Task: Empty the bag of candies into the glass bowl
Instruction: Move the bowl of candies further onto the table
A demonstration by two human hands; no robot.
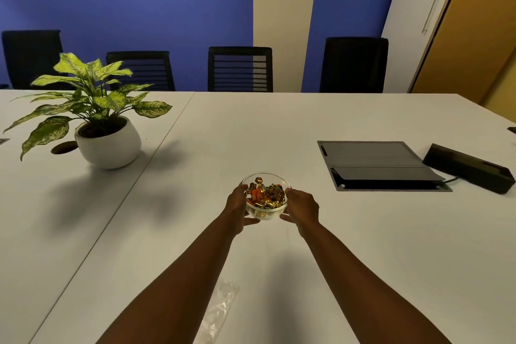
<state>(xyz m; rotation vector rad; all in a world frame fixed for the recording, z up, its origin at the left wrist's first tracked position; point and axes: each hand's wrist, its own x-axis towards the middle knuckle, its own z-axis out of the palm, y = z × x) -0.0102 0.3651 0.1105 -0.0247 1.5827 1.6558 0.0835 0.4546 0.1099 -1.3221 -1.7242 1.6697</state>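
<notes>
Both hands cup the glass bowl (265, 198) from opposite sides on the white counter (363, 246). The left hand (237, 208) wraps its left wall, the right hand (301, 209) its right wall; the fingers of each are curled against the glass, grasping the bowl. Wrapped candies (265, 194), gold and orange, fill the bowl nearly to the rim. The clear plastic bag (220, 313) lies flat and apparently empty between the forearms, close to the person, its long axis running roughly toward the bowl. The bowl sits straight ahead, equally near both hands. The emptying appears complete; any further move would likely only reposition the bowl. A potted plant (103, 131) stands well apart at left.
</notes>
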